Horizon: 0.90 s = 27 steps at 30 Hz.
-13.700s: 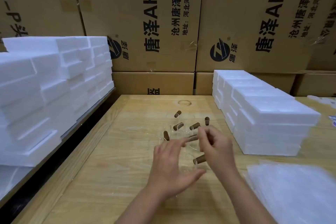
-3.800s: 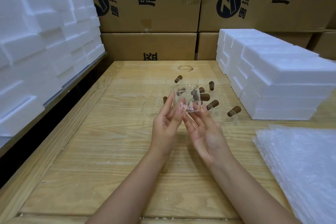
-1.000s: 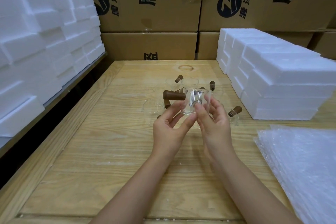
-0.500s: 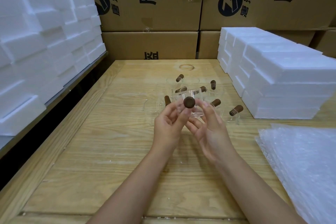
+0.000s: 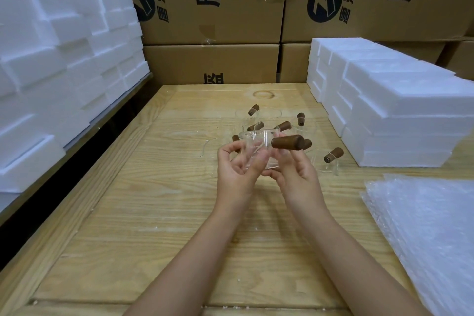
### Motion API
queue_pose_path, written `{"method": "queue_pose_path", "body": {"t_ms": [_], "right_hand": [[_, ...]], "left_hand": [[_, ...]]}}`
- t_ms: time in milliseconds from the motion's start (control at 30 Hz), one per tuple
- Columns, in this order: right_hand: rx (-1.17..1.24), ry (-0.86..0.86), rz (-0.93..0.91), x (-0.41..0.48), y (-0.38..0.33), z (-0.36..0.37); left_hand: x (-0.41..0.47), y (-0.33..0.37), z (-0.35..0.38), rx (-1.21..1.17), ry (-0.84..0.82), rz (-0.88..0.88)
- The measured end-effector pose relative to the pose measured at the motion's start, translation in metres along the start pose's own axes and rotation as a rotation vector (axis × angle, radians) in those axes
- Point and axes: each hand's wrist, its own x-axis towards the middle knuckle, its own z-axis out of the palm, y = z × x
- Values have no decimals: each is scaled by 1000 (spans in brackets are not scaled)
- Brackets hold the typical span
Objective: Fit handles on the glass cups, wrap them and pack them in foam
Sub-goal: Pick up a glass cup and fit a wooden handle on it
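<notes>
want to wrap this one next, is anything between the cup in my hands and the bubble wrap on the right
Nothing visible blocks it. The glass cup is held in the left hand and right hand, and the wooden table toward the bubble wrap is bare. One handled cup stands just beyond that path.

- A clear glass cup (image 5: 259, 146) is held above the wooden surface (image 5: 154, 213), roughly upright with its rim uppermost. It is pinched at the wall by the left grip (image 5: 237, 169) and cradled from below by the right grip (image 5: 295, 172).
- A brown wooden handle (image 5: 286, 142) is fitted to its side and is pointed right, roughly level.
- More clear cups (image 5: 272, 114) with brown handles are clustered on the surface just behind.
- White foam blocks (image 5: 400, 110) are stacked at the right, and a taller pile (image 5: 59, 59) at the left.
- Sheets of bubble wrap (image 5: 431, 233) are piled at the near right.
</notes>
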Motion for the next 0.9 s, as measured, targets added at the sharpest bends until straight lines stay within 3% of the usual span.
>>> {"method": "queue_pose_path", "body": {"t_ms": [100, 200, 267, 400, 500, 633, 800, 900], "right_hand": [[-317, 103, -99, -2, -4, -3], [-987, 200, -588, 1, -4, -15], [-1335, 210, -773, 1, -5, -16], [-1630, 290, -629, 1, -11, -10], [-1621, 259, -388, 1, -17, -13], [-1618, 59, 31, 3, -24, -22], [-1145, -193, 181, 10, -29, -35], [-813, -208, 199, 10, -36, -39]], "left_hand": [[-2, 4, 1, 40, 64, 48], [-3, 8, 2, 84, 106, 103], [-5, 8, 2, 150, 106, 133], [-12, 3, 6, 270, 98, 238], [-14, 1, 8, 335, 58, 309], [-13, -1, 3, 419, -47, 375], [-8, -2, -3, 398, -163, 367], [-7, -4, -4, 327, -139, 314]]}}
